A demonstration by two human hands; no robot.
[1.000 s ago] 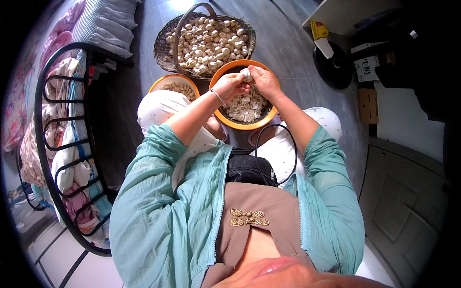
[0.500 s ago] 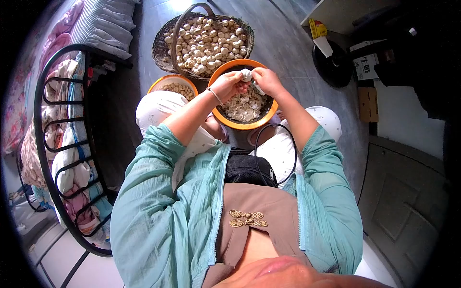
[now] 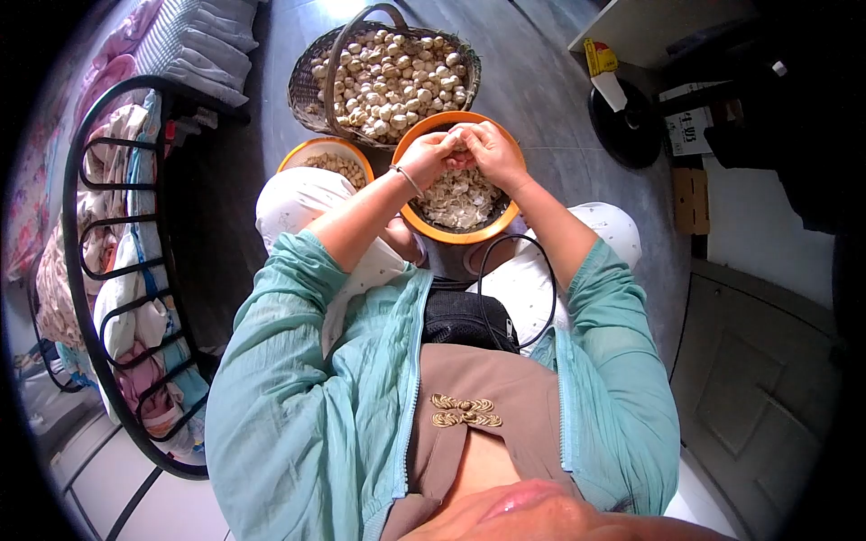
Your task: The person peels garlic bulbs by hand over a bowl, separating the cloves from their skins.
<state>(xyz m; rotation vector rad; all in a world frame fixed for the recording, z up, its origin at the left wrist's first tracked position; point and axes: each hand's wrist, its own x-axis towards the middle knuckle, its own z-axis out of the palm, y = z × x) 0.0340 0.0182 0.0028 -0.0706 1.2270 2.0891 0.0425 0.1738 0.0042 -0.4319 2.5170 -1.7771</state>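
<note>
Both hands meet over an orange-rimmed basin (image 3: 456,238) that holds a heap of papery garlic skins (image 3: 458,200). My left hand (image 3: 430,162) is closed, its fingers curled around a garlic bulb that is almost wholly covered by the hands. From the other side my right hand (image 3: 494,155) wraps over the same bulb, its fingers touching those of the left. Left of the basin, a smaller orange-rimmed bowl (image 3: 296,155) contains loose garlic cloves (image 3: 336,166). Just beyond stands a wicker basket (image 3: 307,101) full of whole garlic bulbs (image 3: 401,83).
The basket's handle (image 3: 336,68) arches up on its left side. A black metal bed frame (image 3: 74,234) with piled cloth is at the left. At the right are a round black base (image 3: 622,135), a cardboard box (image 3: 692,200) and a grey door (image 3: 753,361). My knees flank the basin.
My right hand has moved in and closed over the garlic bulb against my left hand. The white bulb, visible between the fingertips before, is now mostly hidden.
</note>
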